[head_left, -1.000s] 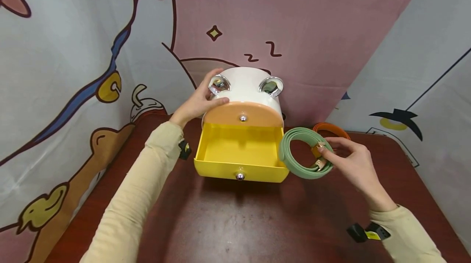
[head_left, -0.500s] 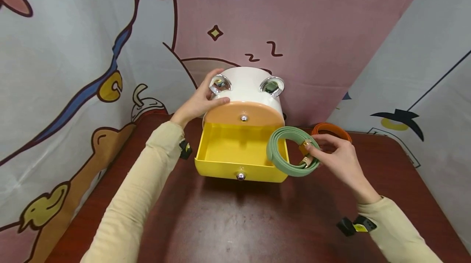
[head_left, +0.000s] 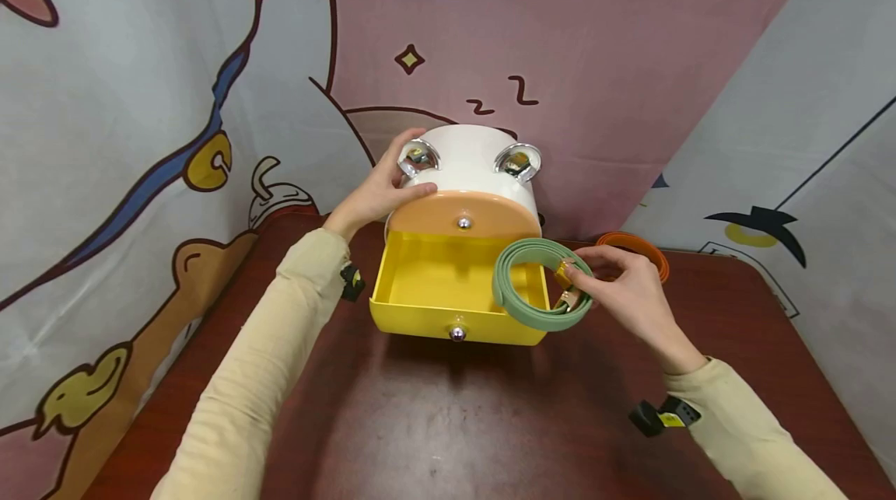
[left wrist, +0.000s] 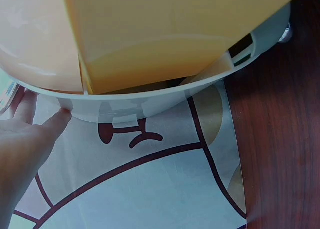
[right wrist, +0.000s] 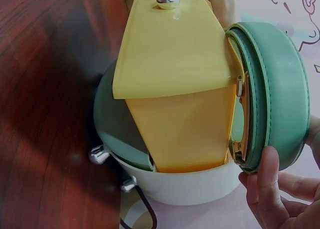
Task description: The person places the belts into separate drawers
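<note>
A white frog-like drawer box (head_left: pixel 469 158) with two chrome eyes and an orange upper drawer front (head_left: pixel 427 216) stands at the back of the table. Its yellow lower drawer (head_left: pixel 413 321) is pulled out, with nothing visible inside. My left hand (head_left: pixel 378 190) holds the box's upper left side, thumb on the front and fingers by the left eye. My right hand (head_left: pixel 626 290) pinches a coiled green belt (right wrist: pixel 285 89) near its gold buckle (right wrist: pixel 242 119). The coil hangs over the drawer's right edge; whether it touches the drawer cannot be told.
A coiled orange belt (head_left: pixel 651 251) lies behind my right hand, partly hidden by it. The dark red-brown table (head_left: pixel 434 422) meets printed cloth walls (head_left: pixel 595 57) at the back and both sides. A dark cord (right wrist: pixel 149 209) shows near the box.
My right hand has carried the green belt leftward, from beside the drawer to over its right side. The left hand and the box have stayed put.
</note>
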### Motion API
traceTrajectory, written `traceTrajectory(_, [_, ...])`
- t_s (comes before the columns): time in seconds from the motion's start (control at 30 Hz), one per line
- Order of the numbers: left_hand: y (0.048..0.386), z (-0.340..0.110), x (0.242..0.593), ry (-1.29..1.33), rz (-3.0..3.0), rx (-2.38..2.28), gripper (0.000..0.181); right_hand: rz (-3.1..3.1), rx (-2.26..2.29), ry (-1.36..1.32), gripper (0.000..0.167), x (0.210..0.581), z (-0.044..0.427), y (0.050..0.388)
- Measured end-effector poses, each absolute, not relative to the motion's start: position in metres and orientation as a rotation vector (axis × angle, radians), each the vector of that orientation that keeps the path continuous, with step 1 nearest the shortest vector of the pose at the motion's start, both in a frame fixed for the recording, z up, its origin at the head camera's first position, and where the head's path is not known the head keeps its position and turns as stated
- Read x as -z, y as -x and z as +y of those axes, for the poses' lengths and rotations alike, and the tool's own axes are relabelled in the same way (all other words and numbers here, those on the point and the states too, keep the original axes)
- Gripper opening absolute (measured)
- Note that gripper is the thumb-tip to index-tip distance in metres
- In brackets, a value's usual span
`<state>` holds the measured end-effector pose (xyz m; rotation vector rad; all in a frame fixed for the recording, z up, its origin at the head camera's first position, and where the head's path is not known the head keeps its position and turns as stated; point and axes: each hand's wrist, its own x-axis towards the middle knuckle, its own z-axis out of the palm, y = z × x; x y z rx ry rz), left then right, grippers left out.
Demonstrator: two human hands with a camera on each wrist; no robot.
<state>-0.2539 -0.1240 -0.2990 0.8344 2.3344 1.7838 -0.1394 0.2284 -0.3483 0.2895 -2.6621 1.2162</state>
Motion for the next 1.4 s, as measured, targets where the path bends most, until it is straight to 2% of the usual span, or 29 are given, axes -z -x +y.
traceTrajectory(0.47, [0.254, -0.124, 0.298, -0.831, 2.352, -1.769, 0.081, -2.646, -1.224, -0.355, 0.033, 0.331, 0.221, 0.15])
traceTrajectory(1.4, [0.252, -0.124, 0.297, -0.844, 2.378, -1.748, 0.081, -2.604, -1.217, -0.487, 0.025, 0.347, 0.174, 0.172])
